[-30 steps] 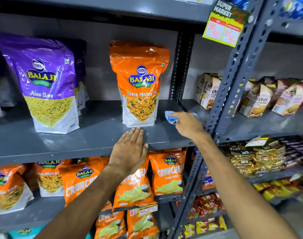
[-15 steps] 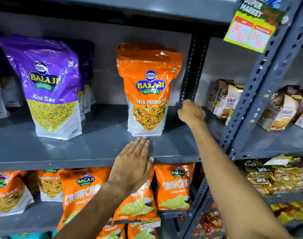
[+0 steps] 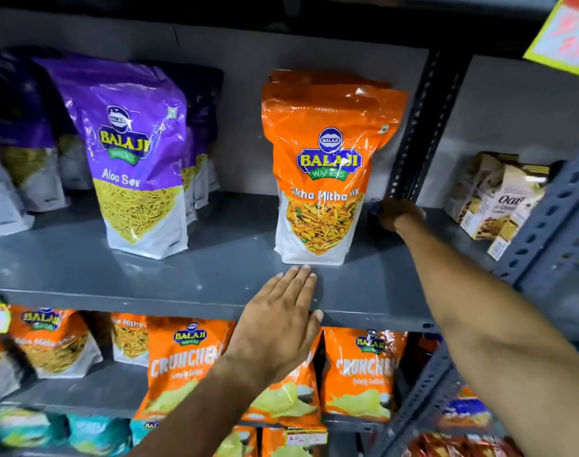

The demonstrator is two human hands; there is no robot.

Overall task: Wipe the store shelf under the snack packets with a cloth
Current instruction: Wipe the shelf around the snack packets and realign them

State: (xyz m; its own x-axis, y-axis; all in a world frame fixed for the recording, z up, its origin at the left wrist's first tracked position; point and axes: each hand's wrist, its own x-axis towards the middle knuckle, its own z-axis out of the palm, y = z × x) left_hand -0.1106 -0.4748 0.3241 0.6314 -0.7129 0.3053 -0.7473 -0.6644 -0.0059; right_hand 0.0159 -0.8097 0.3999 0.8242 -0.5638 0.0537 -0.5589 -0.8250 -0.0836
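Note:
The grey metal shelf [image 3: 215,275] carries an orange Tikha Mitha snack packet [image 3: 327,159] and a purple Aloo Sev packet [image 3: 133,153], both upright. My right hand [image 3: 398,214] reaches deep to the shelf's back, just right of the orange packet, gripping a blue cloth [image 3: 374,206] of which only a small dark corner shows. My left hand [image 3: 281,321] lies flat with straight fingers on the shelf's front edge, fingertips just short of the orange packet's base.
More purple packets [image 3: 14,173] stand at the far left. A perforated upright post [image 3: 416,127] rises behind my right hand. Oats boxes [image 3: 499,199] sit on the neighbouring shelf to the right. Orange Crunchex packets [image 3: 182,367] fill the shelf below.
My right hand has pushed the cloth from the shelf's front right towards the back beside the orange packet. My left hand has stayed flat on the front edge.

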